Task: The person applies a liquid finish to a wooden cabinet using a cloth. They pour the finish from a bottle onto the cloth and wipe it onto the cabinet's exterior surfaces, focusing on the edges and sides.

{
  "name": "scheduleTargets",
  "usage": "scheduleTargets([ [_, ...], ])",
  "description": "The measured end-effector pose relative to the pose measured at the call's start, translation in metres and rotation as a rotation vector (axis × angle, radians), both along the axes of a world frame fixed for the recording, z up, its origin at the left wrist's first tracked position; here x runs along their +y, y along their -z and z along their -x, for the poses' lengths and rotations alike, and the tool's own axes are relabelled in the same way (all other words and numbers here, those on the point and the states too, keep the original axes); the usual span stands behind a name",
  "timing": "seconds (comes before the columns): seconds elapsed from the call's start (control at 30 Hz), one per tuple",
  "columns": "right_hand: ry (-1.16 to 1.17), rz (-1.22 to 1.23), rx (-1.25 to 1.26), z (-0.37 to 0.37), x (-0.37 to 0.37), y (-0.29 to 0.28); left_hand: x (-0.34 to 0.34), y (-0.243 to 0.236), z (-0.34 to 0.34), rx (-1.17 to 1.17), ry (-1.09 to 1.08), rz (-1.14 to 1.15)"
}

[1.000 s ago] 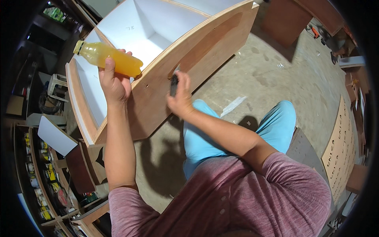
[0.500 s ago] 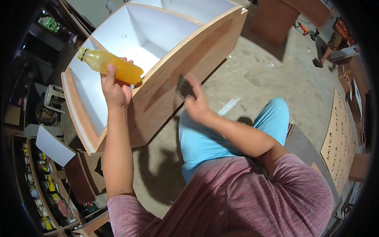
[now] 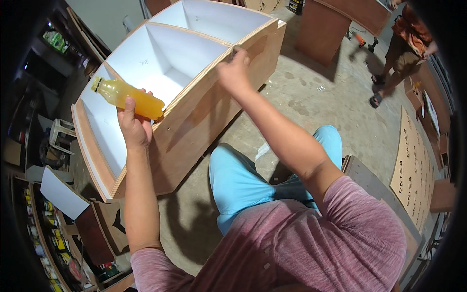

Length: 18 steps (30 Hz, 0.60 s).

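My left hand (image 3: 134, 128) is wrapped round a plastic bottle (image 3: 130, 98) of yellow-orange liquid. It tilts over the near edge of a curved wooden cabinet (image 3: 189, 131) with white-lined compartments. My right hand (image 3: 235, 73) is closed at the upper edge of the cabinet's plywood side. A small dark pad (image 3: 235, 50) shows between its fingers, mostly hidden by them. Darker, wet-looking patches mark the plywood below and beyond that hand.
A person (image 3: 406, 46) in sandals stands at the far right. Near them lie an orange power tool (image 3: 359, 39) and a brown panel (image 3: 321, 36). Lettered board (image 3: 413, 170) leans at right. Shelves of containers (image 3: 48, 228) stand at lower left, beside a white stool (image 3: 62, 134).
My right hand has moved up and away along the plywood side to its upper edge with the dark pad. The bottle stays in my left hand. The other person has come further into view.
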State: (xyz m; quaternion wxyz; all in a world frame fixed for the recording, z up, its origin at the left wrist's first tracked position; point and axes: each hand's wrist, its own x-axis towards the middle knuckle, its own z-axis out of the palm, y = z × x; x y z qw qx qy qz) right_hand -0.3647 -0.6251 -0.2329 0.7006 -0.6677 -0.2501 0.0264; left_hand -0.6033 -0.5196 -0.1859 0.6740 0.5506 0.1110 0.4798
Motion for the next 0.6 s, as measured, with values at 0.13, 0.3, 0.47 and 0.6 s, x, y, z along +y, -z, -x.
scheduleTargets([
  [0.13,-0.132,-0.038,-0.257,0.058,-0.025,0.012,0.002,-0.001,0.003,-0.05,-0.006,0.052],
  [0.3,-0.069,-0.138,0.29,-0.009,-0.053,0.039,0.0,-0.004,0.001,-0.054,0.059,0.081],
  [0.47,0.053,-0.053,0.083,-0.013,-0.004,0.019,-0.006,-0.003,-0.009,-0.024,0.014,-0.02],
  [0.6,-0.373,-0.266,0.057,0.058,-0.032,-0.007,-0.004,-0.003,0.004,0.031,0.0,-0.059],
])
